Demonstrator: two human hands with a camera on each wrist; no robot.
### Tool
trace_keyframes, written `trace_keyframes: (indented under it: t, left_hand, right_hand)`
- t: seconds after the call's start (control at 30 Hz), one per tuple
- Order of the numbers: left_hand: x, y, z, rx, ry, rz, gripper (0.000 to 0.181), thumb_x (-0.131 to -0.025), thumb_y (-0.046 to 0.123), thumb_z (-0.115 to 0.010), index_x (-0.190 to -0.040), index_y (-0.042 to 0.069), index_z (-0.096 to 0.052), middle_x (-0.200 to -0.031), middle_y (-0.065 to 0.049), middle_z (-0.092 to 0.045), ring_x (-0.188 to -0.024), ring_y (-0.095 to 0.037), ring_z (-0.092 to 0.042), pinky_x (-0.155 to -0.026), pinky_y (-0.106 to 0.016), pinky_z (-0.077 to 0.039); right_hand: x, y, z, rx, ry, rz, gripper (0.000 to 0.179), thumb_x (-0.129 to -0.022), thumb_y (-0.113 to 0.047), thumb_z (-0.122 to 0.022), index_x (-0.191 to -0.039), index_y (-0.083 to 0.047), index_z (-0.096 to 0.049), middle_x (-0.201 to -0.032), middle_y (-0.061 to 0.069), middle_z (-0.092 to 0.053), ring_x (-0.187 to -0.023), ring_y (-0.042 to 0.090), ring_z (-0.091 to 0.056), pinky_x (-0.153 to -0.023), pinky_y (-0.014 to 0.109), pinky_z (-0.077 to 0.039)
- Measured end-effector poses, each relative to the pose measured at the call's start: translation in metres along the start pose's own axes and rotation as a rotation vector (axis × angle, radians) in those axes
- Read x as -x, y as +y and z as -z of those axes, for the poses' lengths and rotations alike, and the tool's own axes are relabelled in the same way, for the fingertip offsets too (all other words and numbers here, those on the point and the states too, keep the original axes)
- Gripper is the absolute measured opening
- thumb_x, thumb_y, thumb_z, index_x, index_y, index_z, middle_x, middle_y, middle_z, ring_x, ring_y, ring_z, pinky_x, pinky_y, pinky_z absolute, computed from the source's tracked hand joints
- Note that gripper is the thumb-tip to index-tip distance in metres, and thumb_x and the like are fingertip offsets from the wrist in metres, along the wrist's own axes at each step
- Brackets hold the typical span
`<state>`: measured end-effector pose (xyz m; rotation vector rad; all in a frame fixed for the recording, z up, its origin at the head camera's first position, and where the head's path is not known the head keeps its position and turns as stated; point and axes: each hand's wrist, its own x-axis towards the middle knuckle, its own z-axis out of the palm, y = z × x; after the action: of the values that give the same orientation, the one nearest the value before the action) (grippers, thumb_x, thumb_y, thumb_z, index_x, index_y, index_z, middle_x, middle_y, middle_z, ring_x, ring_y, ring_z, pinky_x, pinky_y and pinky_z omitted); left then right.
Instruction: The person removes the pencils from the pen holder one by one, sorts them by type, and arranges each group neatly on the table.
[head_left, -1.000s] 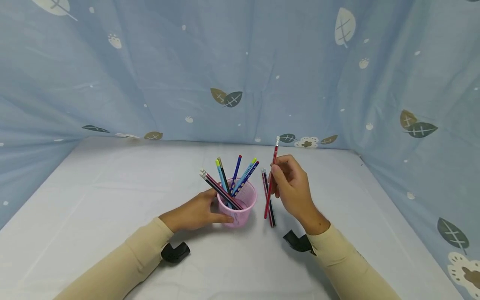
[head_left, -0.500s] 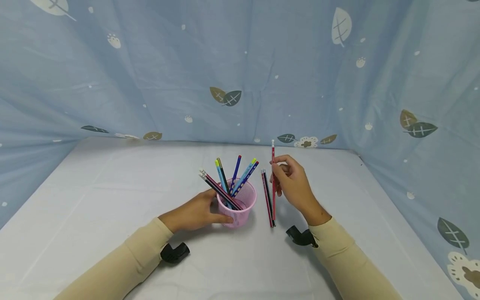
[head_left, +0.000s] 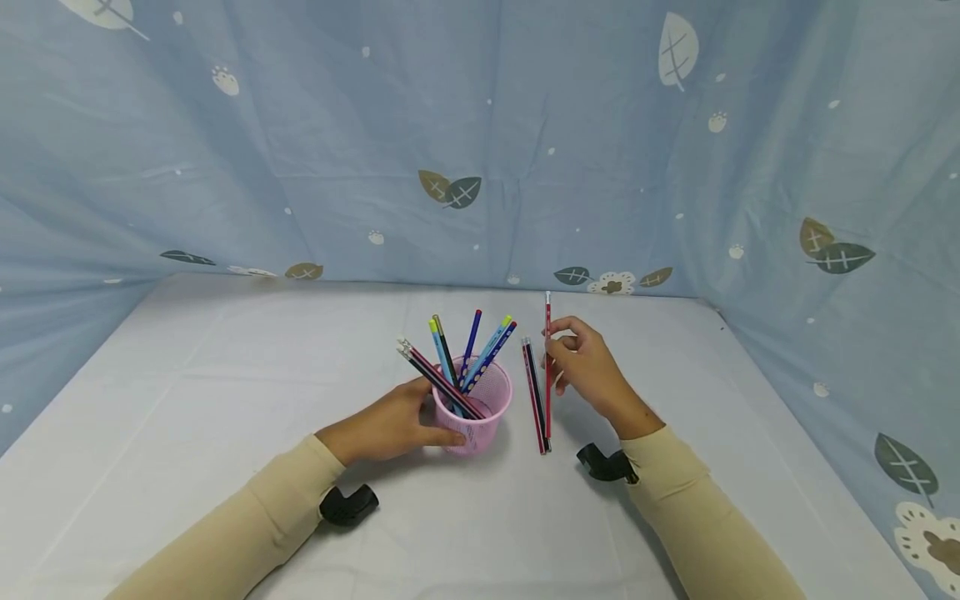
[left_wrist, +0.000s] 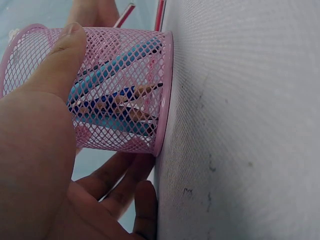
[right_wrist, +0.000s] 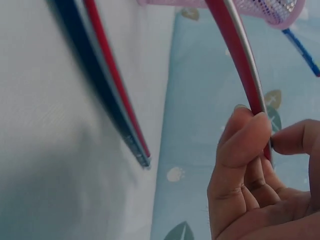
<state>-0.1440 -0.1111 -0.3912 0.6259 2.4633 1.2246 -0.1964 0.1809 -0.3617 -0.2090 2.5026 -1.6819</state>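
A pink mesh pencil cup (head_left: pixel 495 392) stands on the table, holding several pencils (head_left: pixel 472 342) that lean outward in different directions. My left hand (head_left: pixel 382 425) grips the cup from its left side, thumb across the front, as the left wrist view (left_wrist: pixel 55 65) also shows. My right hand (head_left: pixel 588 367) pinches a red pencil (head_left: pixel 548 400) between thumb and fingers, its white-tipped end pointing up and away. In the right wrist view the red pencil (right_wrist: pixel 240 55) runs up from the fingertips, raised over the table. Two pencils, one red and one dark (head_left: pixel 535 400), lie side by side between cup and right hand.
A white cloth covers the table (head_left: pixel 247 400). Blue curtain (head_left: pixel 337 125) with leaf prints hangs behind and along both sides. Black wrist mounts sit under the left forearm (head_left: pixel 349 507) and the right forearm (head_left: pixel 603 463).
My right hand has shifted slightly right, and the red pencil has turned from slanted to nearly straight, no longer crossing the two lying pencils. The left hand and cup have stayed put.
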Motion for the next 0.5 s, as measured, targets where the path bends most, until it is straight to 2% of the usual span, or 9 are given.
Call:
trace_keyframes:
  t: [0.23, 0.5]
  left_hand:
    - [0.0, 0.0, 0.0, 0.005, 0.005, -0.004, 0.09, -0.08, 0.046, -0.083, -0.151, 0.012, -0.04, -0.148, -0.007, -0.051, -0.141, -0.028, -0.045, -0.117, -0.049, -0.037]
    - [0.0, 0.0, 0.0, -0.001, 0.004, -0.003, 0.09, -0.08, 0.046, -0.082, -0.151, 0.013, -0.04, -0.149, -0.006, -0.051, -0.141, -0.028, -0.045, -0.117, -0.049, -0.036]
  right_hand:
    - [-0.006, 0.011, 0.002, 0.016, -0.067, -0.064, 0.036, -0.095, -0.006, -0.054, -0.13, -0.001, -0.047, -0.082, 0.009, -0.061, -0.061, 0.018, -0.061, -0.052, 0.031, -0.057]
    - [-0.009, 0.021, 0.005, 0.057, -0.14, -0.123, 0.039, -0.097, -0.009, -0.059, -0.133, 0.0, -0.047, -0.083, 0.01, -0.061, -0.06, 0.019, -0.062, -0.054, 0.033, -0.059]
